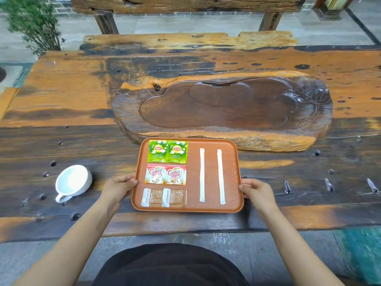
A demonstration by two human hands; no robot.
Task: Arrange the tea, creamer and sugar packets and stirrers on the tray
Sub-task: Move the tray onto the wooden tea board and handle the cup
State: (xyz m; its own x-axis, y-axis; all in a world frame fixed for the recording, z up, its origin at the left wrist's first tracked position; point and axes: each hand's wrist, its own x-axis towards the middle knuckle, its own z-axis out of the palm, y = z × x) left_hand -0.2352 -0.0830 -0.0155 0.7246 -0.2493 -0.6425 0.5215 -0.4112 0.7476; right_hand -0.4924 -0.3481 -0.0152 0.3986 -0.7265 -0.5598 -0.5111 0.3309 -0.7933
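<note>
An orange-brown tray (231, 205) lies on the wooden table near its front edge. On its left side sit two green tea packets (167, 152), below them two red and white creamer packets (165, 175), and nearest me two brown sugar packets (164, 197). Two white wrapped stirrers (202, 175) (220, 176) lie side by side lengthwise on the tray's right half. My left hand (119, 187) grips the tray's left rim. My right hand (257, 190) grips the right rim.
A white cup (72, 181) lies tipped on its side, left of the tray. A large carved dark wooden tea board (222, 110) sits just behind the tray. A wooden bench stands beyond the table and a green plant (35, 23) at the far left.
</note>
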